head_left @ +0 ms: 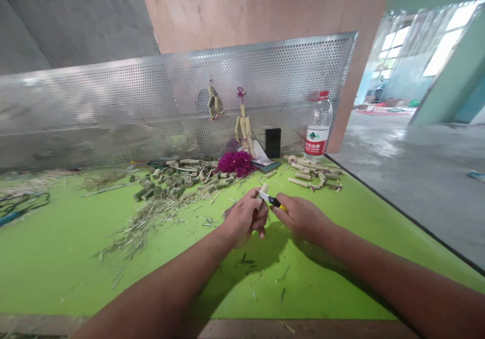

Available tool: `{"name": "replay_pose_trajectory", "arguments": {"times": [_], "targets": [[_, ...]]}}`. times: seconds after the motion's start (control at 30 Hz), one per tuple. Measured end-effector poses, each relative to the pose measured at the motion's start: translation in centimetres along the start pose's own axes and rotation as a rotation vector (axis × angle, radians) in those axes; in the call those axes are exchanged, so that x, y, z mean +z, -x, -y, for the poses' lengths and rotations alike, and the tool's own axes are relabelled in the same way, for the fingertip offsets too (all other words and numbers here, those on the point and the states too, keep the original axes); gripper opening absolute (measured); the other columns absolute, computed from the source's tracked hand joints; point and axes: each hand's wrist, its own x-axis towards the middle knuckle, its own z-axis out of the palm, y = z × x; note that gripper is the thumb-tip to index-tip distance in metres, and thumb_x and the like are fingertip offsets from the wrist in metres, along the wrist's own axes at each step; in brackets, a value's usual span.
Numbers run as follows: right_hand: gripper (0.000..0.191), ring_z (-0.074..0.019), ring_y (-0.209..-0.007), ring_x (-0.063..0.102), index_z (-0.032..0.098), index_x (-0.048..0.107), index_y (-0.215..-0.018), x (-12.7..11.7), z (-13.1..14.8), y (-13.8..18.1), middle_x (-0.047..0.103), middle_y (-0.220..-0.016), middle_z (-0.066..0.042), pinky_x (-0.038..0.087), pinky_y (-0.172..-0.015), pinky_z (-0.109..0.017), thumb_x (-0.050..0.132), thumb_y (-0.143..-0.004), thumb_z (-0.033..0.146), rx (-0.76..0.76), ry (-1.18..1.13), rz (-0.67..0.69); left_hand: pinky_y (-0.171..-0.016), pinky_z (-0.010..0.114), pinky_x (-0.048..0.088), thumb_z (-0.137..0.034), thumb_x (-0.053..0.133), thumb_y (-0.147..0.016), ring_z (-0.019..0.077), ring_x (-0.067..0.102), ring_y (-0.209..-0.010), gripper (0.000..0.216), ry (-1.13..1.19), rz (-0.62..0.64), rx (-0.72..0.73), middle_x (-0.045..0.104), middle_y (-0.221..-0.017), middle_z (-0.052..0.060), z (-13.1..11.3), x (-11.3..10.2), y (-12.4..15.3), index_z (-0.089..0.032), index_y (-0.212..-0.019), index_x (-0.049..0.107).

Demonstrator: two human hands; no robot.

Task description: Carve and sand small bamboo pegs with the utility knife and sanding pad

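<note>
My left hand is closed around a short pale piece of bamboo, whose upper end sticks out past the fingers. In my right hand is a utility knife with a black and yellow handle. Its blade lies against the bamboo piece, close to my left fingertips. Both hands are above the green tabletop, where dark shavings are scattered beneath them.
Behind my hands lie cut bamboo pieces, a heap of shavings and purple cord. Peeled bamboo pieces and a plastic bottle are at right. Jointed bamboo figures stand against a perforated metal panel.
</note>
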Motion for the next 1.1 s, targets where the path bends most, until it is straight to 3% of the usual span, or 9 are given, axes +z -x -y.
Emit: {"name": "replay_pose_trajectory", "arguments": {"times": [0.17,0.33,0.4,0.57,0.77,0.87,0.97,1.1], "targets": [[0.028,-0.0159,-0.063,0.053,0.017,0.057,-0.102,0.0,-0.8,-0.4,0.066,-0.08,-0.007,0.028,-0.056,-0.026,0.04,-0.097,0.039,0.005,-0.011,-0.003,-0.041,0.019,0.047,-0.033,0.047,-0.089,0.005,0.032,-0.046,0.015,-0.033,0.007,0.016,0.036,-0.067,-0.006,-0.1,0.1,0.4,-0.019,-0.094,0.047],[0.032,-0.0163,-0.063,0.052,0.017,0.054,-0.089,-1.2,-5.0,-2.4,0.061,-0.075,-0.006,0.029,-0.057,-0.026,0.033,-0.098,0.04,0.238,-0.038,-0.093,-0.045,0.021,0.051,-0.034,0.046,-0.093,0.0067,0.035,-0.05,0.035,-0.039,0.201,0.007,0.034,-0.067,-0.005,-0.4,1.4,1.4,-0.015,-0.122,0.047],[0.031,-0.0169,-0.066,0.053,0.018,0.051,-0.086,-1.6,-6.0,-2.8,0.06,-0.074,-0.005,0.029,-0.057,-0.026,0.035,-0.096,0.042,0.236,-0.049,-0.152,-0.044,0.02,0.051,-0.032,0.046,-0.092,0.0061,0.033,-0.049,0.041,0.037,0.174,0.002,0.032,-0.068,-0.005,-0.5,1.6,1.4,-0.017,-0.129,0.044],[0.032,-0.0154,-0.063,0.049,0.02,0.047,-0.082,-1.4,-3.3,-1.4,0.055,-0.069,-0.001,0.027,-0.056,-0.025,0.036,-0.095,0.047,0.023,-0.08,-0.181,-0.04,0.019,0.047,-0.027,0.045,-0.087,0.006,0.031,-0.045,0.043,0.125,-0.006,-0.006,0.034,-0.066,-0.007,-0.4,0.6,0.4,-0.022,-0.129,0.04],[0.023,-0.0132,-0.055,0.044,0.019,0.051,-0.086,-0.5,0.0,0.2,0.055,-0.065,-0.001,0.021,-0.052,-0.026,0.04,-0.095,0.037,-0.018,0.025,-0.015,-0.039,0.019,0.047,-0.03,0.047,-0.088,0.0052,0.03,-0.046,0.018,0.096,0.001,-0.013,0.035,-0.068,-0.007,0.0,0.3,0.2,-0.021,-0.103,0.046],[0.025,-0.0138,-0.055,0.046,0.019,0.053,-0.089,-0.6,-1.3,-0.6,0.057,-0.067,-0.002,0.022,-0.052,-0.026,0.038,-0.096,0.038,0.036,0.019,-0.035,-0.041,0.018,0.046,-0.031,0.047,-0.09,0.0052,0.031,-0.047,0.02,0.078,0.022,0.001,0.034,-0.067,-0.006,-0.1,0.5,0.5,-0.019,-0.106,0.047],[0.032,-0.0162,-0.06,0.05,0.018,0.054,-0.087,-1.3,-4.1,-2.1,0.059,-0.071,-0.005,0.027,-0.054,-0.026,0.034,-0.096,0.041,0.215,-0.047,-0.123,-0.043,0.02,0.049,-0.032,0.046,-0.091,0.0058,0.031,-0.048,0.034,0.072,0.103,0.002,0.031,-0.067,-0.006,-0.3,0.7,0.8,-0.018,-0.122,0.046],[0.038,-0.0175,-0.067,0.053,0.018,0.059,-0.087,-1.8,-6.1,-2.8,0.059,-0.073,-0.003,0.035,-0.06,-0.027,0.046,-0.09,0.053,0.213,-0.267,-0.286,-0.046,0.022,0.052,-0.029,0.045,-0.091,0.0065,0.034,-0.05,0.039,-0.022,0.1,0.051,0.036,-0.068,-0.005,-0.1,0.5,0.6,-0.018,-0.129,0.044]]}}
